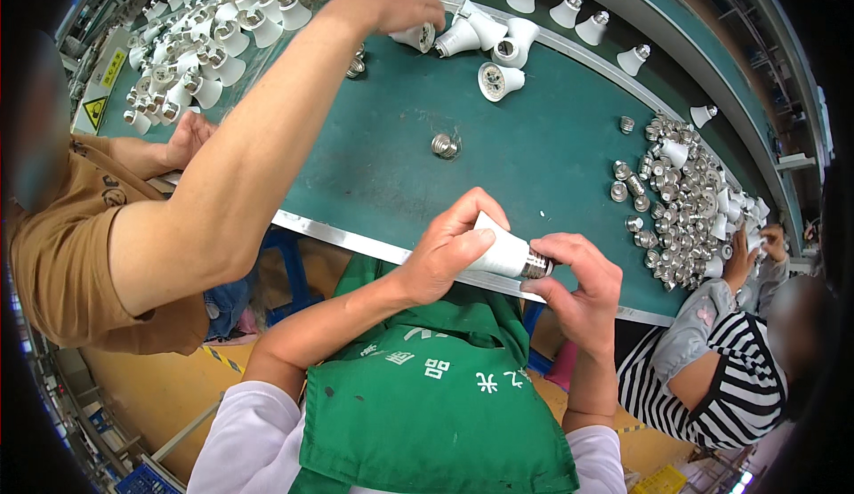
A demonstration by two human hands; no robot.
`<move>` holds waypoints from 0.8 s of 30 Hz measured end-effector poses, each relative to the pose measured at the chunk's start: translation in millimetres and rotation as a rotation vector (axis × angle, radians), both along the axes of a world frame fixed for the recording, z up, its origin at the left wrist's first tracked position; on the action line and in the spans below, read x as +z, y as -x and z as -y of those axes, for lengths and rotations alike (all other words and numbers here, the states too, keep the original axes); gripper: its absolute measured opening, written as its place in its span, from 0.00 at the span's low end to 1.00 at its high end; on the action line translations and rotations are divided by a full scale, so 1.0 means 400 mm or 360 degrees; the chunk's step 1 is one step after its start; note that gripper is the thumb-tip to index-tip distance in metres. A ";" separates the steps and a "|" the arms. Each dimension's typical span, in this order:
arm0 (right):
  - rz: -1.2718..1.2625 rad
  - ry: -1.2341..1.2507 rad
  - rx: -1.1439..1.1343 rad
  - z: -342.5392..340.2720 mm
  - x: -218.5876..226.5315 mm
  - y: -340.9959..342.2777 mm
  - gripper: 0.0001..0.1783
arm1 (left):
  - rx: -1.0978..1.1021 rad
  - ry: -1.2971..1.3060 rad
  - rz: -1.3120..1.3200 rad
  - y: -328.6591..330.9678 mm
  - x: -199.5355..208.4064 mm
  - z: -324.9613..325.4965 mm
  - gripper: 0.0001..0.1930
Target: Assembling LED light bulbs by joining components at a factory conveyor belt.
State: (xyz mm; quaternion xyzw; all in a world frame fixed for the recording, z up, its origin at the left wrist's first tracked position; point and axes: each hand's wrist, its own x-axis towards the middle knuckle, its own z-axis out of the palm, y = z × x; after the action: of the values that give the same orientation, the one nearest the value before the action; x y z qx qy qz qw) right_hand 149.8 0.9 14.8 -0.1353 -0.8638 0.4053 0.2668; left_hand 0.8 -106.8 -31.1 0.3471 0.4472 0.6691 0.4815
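Just over the front edge of the green table, my left hand (445, 252) is closed around a white light bulb housing (500, 249) that lies nearly level. The fingers and thumb of my right hand (585, 291) grip the silvery screw cap (536, 264) at the housing's right end. The cap sits against the narrow end; whether it is fully seated I cannot tell. A loose screw cap (444, 145) rests on the table ahead of my hands. Farther off, another housing (500, 81) lies on its side with its inner board showing.
A co-worker's arm (240, 147) reaches across from the left toward several housings (480, 27) at the back. Capped bulbs (222, 36) crowd the far left. A heap of screw caps (663, 196) lies at right, near another person's hands (740, 261). Bulbs stand along the rear conveyor (614, 49).
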 end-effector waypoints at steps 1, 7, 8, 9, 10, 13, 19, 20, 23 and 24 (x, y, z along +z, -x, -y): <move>-0.0035 0.0000 0.0030 0.002 -0.008 -0.002 0.22 | 0.0039 -0.0071 0.0071 -0.011 -0.009 -0.013 0.17; -0.0251 -0.0226 -0.0220 0.064 -0.009 -0.042 0.25 | 0.0131 -0.0313 0.0288 -0.076 0.023 -0.016 0.18; -0.0267 -0.0200 -0.0230 0.088 -0.007 -0.054 0.25 | 0.0210 -0.0334 0.0272 -0.097 0.026 0.004 0.18; -0.0304 -0.0205 -0.0231 0.094 -0.004 -0.056 0.25 | 0.0293 -0.0388 0.0243 -0.111 0.032 0.006 0.18; -0.0245 -0.0103 -0.0231 0.086 -0.020 -0.046 0.24 | 0.0401 -0.0357 0.0293 -0.120 0.015 0.003 0.18; -0.0070 0.0512 -0.0164 0.011 -0.067 -0.011 0.19 | 0.0616 -0.0191 0.0234 -0.107 -0.039 -0.041 0.15; -0.0037 0.0248 -0.0298 -0.245 0.024 0.040 0.16 | 0.0672 -0.0133 -0.0087 -0.040 -0.049 -0.085 0.28; -0.0051 0.0320 -0.0565 -0.307 0.026 0.049 0.17 | 0.0584 -0.0069 -0.0306 -0.025 -0.070 -0.057 0.27; -0.0137 -0.0340 -0.1072 -0.538 0.015 0.079 0.17 | 0.0511 -0.0068 -0.1167 -0.024 -0.062 0.010 0.24; -0.0015 -0.0502 -0.1215 -0.631 -0.004 0.070 0.15 | 0.0469 -0.0112 -0.1317 -0.024 -0.064 0.011 0.22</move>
State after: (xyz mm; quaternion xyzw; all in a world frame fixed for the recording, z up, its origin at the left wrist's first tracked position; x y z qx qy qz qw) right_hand 121.8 253.4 13.2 -0.4017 -0.8019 0.1404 0.4195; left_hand 10.6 -111.0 -56.9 0.5346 0.6240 0.5501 0.1491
